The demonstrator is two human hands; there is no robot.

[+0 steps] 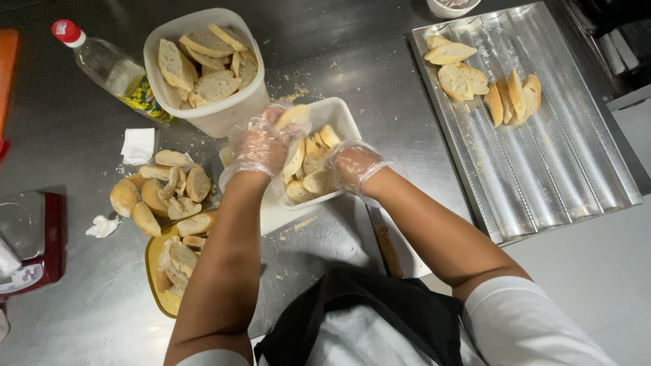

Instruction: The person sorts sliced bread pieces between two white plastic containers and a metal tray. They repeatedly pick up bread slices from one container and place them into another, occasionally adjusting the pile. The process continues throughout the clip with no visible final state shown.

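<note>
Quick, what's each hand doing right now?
Left hand: closed on a bread slice, above the white tray.
Right hand: in the tray among the slices; grip cannot be told.

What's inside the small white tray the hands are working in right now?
The small white tray holds sliced bread pieces piled along its near side. The gloved left hand lifts one slice; the right hand rests on the pile. The hands and pile hide the tray's bottom.

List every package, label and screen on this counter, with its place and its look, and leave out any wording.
Bottle: far left of the counter, lying tilted; clear plastic, red cap, yellow and green label.
Scale: left edge of the counter; red body, shiny metal pan, small pale screen at its near corner, too blurred to read.
No signs in view.
</note>
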